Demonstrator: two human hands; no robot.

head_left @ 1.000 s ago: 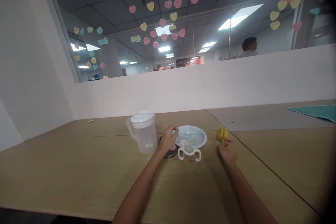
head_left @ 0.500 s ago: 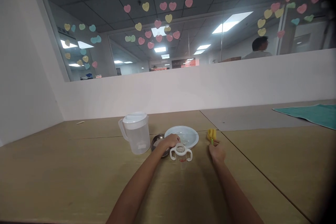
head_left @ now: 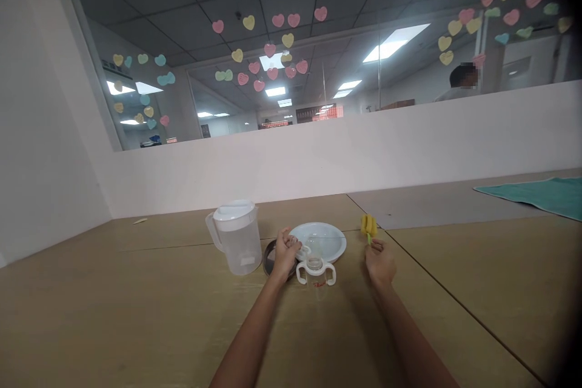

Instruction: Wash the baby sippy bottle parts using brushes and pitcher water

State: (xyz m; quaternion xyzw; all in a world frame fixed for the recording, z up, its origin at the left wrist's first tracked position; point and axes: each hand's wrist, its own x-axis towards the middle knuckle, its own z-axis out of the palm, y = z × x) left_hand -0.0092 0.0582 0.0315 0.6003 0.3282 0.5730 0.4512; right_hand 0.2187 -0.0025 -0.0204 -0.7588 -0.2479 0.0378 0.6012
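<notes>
My right hand (head_left: pixel 381 262) is closed round the green handle of a sponge brush (head_left: pixel 368 226), its yellow head pointing up and away. My left hand (head_left: pixel 286 250) is closed, thumb and fingers pinching a small clear-and-white piece (head_left: pixel 304 250) over the left rim of a white basin (head_left: pixel 337 247). I cannot make out what the piece is. A clear baby bottle (head_left: pixel 315 282) with two white side handles stands uncapped in front of the basin, between my hands. Partly hidden behind my left hand is a metal bowl (head_left: pixel 270 259).
A lidded translucent pitcher (head_left: pixel 240 242) stands left of the metal bowl. A teal cloth (head_left: pixel 541 196) lies at the far right. The white wall (head_left: pixel 300 163) and window bound the table (head_left: pixel 136 309) at the back; a person (head_left: pixel 464 79) shows behind the glass.
My left hand has come up from the basin's edge, and a small clear-and-white piece now shows at its fingertips. My right hand still holds the sponge brush, nearly in the same spot.
</notes>
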